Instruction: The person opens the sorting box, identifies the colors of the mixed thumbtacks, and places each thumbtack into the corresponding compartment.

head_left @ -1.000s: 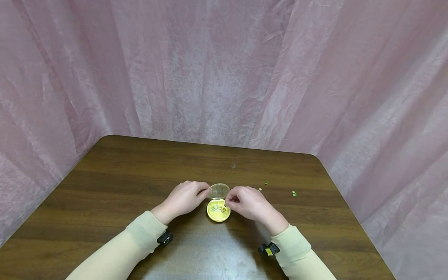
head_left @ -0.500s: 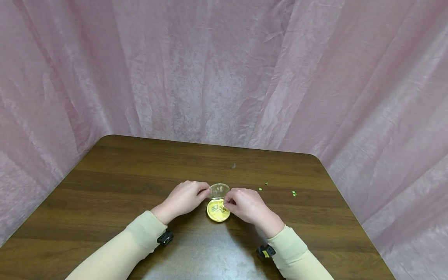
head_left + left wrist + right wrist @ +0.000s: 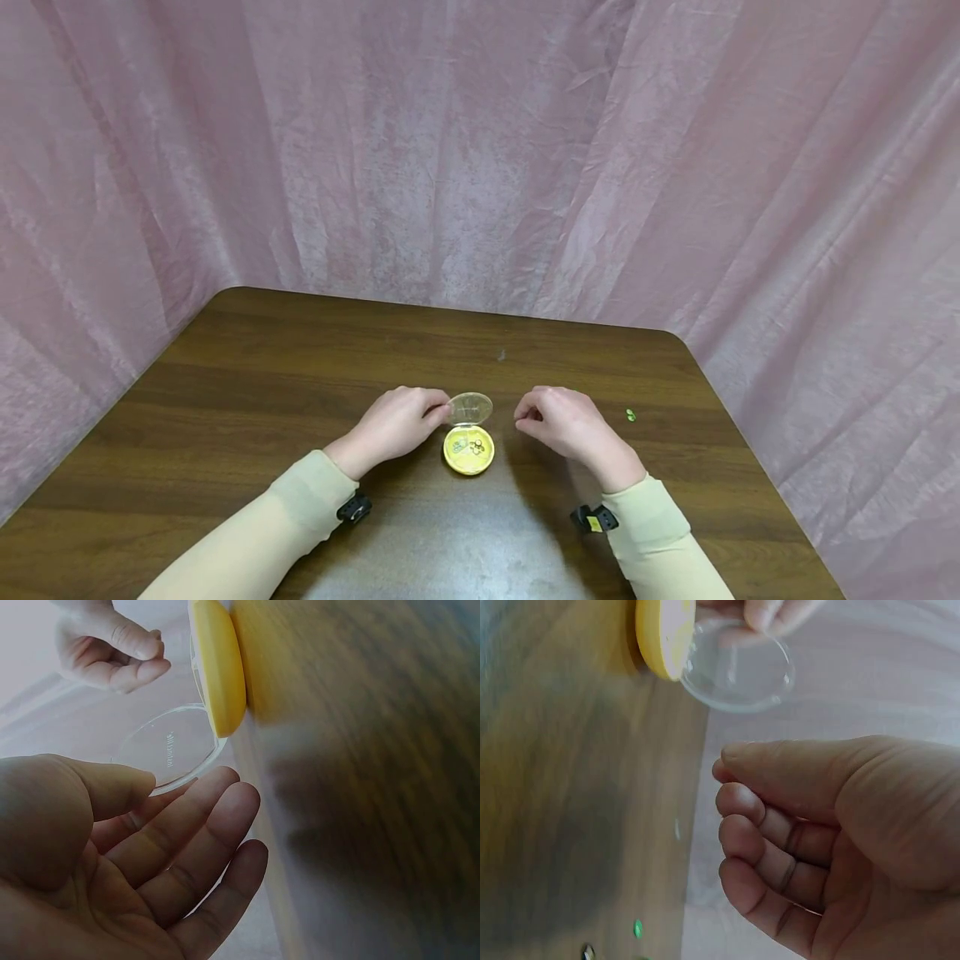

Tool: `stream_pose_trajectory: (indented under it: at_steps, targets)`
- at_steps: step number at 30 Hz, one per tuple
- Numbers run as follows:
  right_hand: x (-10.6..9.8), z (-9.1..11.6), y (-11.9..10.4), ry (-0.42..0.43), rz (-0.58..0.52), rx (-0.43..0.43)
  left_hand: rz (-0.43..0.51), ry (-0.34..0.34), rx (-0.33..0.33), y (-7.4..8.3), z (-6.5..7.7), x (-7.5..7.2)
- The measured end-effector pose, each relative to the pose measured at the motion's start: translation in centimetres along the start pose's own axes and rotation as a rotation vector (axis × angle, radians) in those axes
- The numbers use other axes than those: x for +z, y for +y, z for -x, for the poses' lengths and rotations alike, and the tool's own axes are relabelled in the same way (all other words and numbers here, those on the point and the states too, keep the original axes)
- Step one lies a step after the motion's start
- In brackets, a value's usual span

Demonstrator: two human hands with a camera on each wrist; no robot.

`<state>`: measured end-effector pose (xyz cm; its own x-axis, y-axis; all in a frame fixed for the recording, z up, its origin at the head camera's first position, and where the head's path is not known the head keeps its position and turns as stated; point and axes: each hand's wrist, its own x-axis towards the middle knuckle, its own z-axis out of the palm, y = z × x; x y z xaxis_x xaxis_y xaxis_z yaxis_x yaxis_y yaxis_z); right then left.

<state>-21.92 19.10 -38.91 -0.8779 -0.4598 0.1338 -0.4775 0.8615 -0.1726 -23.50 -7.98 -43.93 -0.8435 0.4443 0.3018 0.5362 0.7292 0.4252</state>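
Observation:
A round yellow case (image 3: 468,468) stands open on the table, small pieces lying in its divided tray. Its clear round lid (image 3: 471,408) is tipped up at the back, with raised lettering visible in the left wrist view. My left hand (image 3: 397,423) pinches the lid's edge between thumb and forefinger, the other fingers loosely bent. My right hand (image 3: 566,423) hovers to the right of the case, fingers loosely curled with the thumb close to the forefinger and nothing visible between them. Small green pieces (image 3: 631,415) lie on the table to its right.
The brown wooden table (image 3: 337,350) has pink curtains (image 3: 450,167) hanging behind it. In the right wrist view, a small green piece (image 3: 637,928) and a dark shiny one (image 3: 589,951) lie below the hand. Black wrist devices (image 3: 355,508) sit by both cuffs.
My right hand has left the yellow case and moved right, now covering two small green pieces that showed before. The case's contents are more exposed. The left hand stays on the lid.

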Motion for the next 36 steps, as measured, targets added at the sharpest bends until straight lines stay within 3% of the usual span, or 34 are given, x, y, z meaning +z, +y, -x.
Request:
stream_pose_trajectory:
  at_steps: [9,14,19,36]
  targets:
    - [-1.3,1.1,2.6,-0.007,0.092,0.100,0.011,-0.016,-0.017,0.2,0.0,-0.1]
    - [-1.5,2.2,3.7,-0.063,0.139,0.124,0.018,-0.025,-0.027,0.3,0.0,-0.1]
    - [-1.2,3.1,4.4,-0.121,0.167,0.170,0.012,-0.019,-0.021,0.3,0.0,-0.1]
    - [0.5,3.6,5.5,-0.136,0.218,0.214,0.004,-0.018,-0.013,0.3,0.1,0.1]
